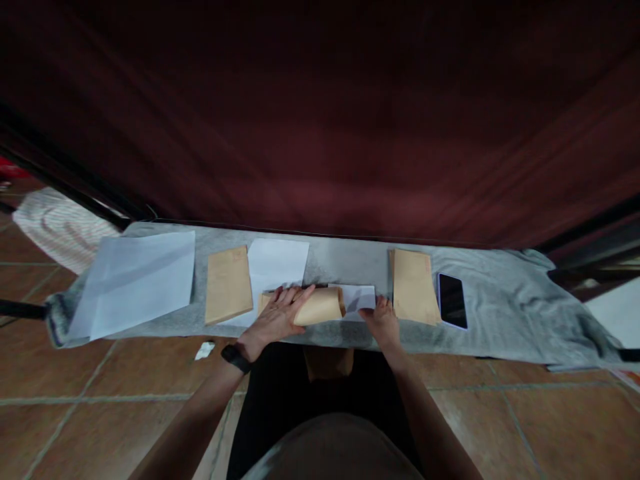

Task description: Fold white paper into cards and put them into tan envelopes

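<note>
A tan paper envelope [321, 307] lies in front of me on the cloth-covered bench, its mouth gaping toward the right. Across its left part my left hand [281, 313] rests flat, fingers spread, pressing it down. White paper [359, 297] sticks out to the right of the envelope's mouth; how far it reaches inside is hidden. At the right end of this paper is my right hand [382, 324], closed with the thumb on the sheet and the fingers near its edge.
Stacked tan envelopes lie left [229, 283] and right [414, 285]. White sheets [280, 257] sit behind my left hand, and larger sheets [143, 280] cover the bench's left end. A phone [453, 301] lies at right. A dark red panel [320, 147] rises behind the grey cloth [515, 303].
</note>
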The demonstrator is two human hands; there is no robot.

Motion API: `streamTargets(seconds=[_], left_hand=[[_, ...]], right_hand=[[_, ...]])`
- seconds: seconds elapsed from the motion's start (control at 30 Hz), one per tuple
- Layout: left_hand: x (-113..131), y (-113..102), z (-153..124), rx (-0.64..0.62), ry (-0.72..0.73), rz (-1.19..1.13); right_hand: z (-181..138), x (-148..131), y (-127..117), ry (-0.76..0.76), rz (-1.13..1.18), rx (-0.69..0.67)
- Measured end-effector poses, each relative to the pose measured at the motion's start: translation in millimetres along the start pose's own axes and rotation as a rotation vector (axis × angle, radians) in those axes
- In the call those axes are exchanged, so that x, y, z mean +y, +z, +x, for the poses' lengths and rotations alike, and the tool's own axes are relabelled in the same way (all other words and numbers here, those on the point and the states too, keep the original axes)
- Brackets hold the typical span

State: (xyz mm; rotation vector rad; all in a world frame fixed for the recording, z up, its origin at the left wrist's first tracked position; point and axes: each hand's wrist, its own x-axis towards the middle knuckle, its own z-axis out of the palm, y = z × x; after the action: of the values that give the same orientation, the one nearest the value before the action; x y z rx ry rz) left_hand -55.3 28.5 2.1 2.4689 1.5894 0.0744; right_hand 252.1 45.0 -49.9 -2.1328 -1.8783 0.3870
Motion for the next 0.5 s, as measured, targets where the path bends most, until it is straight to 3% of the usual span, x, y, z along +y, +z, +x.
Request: streamTargets(seconds=[0.17,0.5], left_hand=[[-3.4,8.6,-0.8,0.008,0.002,-0.02],[-6.8,11.5,-1.0,0.034,0.009,-0.061]], right_hand=[[-0.3,0.9,-1.3,0.0,0.096,-0.008],[-12.9,33.3,-22.9,0.089,0.799,0.082]])
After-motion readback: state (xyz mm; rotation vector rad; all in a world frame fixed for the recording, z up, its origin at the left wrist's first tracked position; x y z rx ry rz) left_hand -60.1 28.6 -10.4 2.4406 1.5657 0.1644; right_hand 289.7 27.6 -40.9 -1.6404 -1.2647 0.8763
